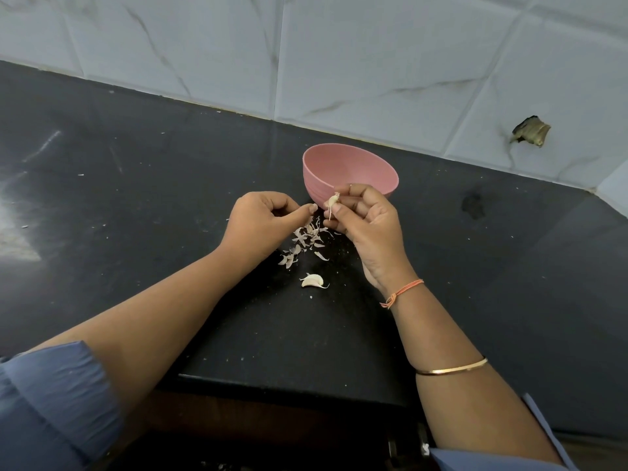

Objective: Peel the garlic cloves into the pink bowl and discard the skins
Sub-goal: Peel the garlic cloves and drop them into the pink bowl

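A pink bowl [350,171] stands on the black counter [153,185], its visible inside bare. Just in front of it my right hand [363,226] pinches a small garlic cloves piece [333,200] between thumb and fingertips, a thin strip of skin hanging from it. My left hand [261,226] hovers close to the left with its fingers curled and thumb against forefinger; nothing shows in it. Below both hands lies a heap of papery skins [306,241]. Nearer to me rests a single unpeeled clove [312,281].
A grey marble-tiled wall [339,62] runs behind the counter, with a broken hole [530,130] at the right. The counter's front edge [289,382] lies close to my body. Tiny skin flecks are scattered on the left.
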`<state>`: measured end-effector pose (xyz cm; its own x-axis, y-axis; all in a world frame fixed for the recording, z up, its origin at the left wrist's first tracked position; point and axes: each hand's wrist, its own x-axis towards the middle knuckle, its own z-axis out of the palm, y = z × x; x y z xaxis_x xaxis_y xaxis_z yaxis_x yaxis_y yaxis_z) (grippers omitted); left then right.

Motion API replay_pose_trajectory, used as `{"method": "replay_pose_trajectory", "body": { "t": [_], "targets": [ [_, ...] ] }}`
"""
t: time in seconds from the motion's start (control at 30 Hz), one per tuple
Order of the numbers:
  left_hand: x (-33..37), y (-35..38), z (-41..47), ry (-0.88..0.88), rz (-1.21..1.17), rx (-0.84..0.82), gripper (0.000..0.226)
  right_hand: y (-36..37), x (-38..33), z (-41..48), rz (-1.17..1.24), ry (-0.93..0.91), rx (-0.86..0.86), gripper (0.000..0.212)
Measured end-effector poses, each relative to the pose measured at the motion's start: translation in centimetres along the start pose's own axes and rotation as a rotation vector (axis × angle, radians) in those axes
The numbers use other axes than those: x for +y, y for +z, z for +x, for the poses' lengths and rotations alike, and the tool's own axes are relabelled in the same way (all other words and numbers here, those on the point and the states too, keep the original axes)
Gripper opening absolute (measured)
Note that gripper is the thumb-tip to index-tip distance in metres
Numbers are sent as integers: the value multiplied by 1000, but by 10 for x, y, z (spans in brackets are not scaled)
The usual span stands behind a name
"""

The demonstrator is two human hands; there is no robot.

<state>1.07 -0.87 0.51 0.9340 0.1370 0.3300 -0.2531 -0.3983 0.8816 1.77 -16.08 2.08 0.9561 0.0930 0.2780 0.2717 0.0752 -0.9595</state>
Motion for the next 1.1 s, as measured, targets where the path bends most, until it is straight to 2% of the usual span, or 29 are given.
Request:
{"method": "replay_pose_trajectory", "body": {
  "t": [0.17,0.27,0.47,0.73,0.9,1.1],
  "targets": [
    [2,0,0,26,-51,-28,3,0,0,0,-23,6,-16,21],
    [3,0,-2,40,-55,-52,9,0,1,0,-60,-1,-25,19],
    [2,1,-3,12,-52,-127,7,-2,2,0,-113,-48,-61,22],
    [3,1,-3,58,-18,-84,17,-2,5,0,-171,-69,-101,18],
    [3,0,-4,108,44,-52,16,0,6,-1,-194,-47,-87,10],
    [1,-1,-3,117,112,-63,15,-2,4,-2,-230,5,-85,11]
  ]
}}
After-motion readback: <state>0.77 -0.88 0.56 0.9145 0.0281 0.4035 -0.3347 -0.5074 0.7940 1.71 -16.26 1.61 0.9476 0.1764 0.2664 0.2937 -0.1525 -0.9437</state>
